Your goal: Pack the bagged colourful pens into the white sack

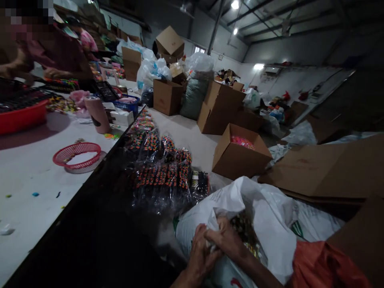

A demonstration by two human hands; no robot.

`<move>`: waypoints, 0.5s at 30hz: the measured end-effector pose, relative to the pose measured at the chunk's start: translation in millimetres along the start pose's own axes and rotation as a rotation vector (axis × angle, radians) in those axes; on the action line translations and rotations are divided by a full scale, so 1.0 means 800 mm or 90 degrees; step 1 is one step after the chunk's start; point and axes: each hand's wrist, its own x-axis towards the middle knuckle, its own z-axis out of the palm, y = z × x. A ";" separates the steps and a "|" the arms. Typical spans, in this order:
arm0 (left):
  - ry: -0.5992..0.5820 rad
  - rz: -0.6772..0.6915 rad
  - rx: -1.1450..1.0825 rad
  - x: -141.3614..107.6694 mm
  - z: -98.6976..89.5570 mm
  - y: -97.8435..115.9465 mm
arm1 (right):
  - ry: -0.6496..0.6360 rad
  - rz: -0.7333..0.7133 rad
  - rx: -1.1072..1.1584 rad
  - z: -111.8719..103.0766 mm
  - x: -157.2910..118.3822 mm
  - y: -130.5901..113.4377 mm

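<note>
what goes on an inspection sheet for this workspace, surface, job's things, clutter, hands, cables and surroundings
surface: white table, a few small scraps on it
job's things: open white sack, shiny contents, too dim to name
clutter: red basket and pink tumbler on the table; clear bags of dark items with bright tips beside it
hands: left hand and right hand meet at the sack's rim; fingers partly hidden
cables: nothing clearly seen
surroundings: open cardboard box with pink contents, more boxes behind; another person at the table; ceiling lights on
</note>
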 end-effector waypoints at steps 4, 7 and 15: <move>0.008 0.115 0.081 -0.031 0.005 -0.022 | -0.109 0.045 0.012 -0.010 -0.007 0.007; 0.009 0.180 0.102 -0.052 0.007 -0.036 | -0.226 0.008 -0.053 -0.028 -0.009 0.003; -0.031 0.067 0.110 -0.031 0.005 0.000 | -0.465 -0.043 -0.297 -0.122 0.053 -0.058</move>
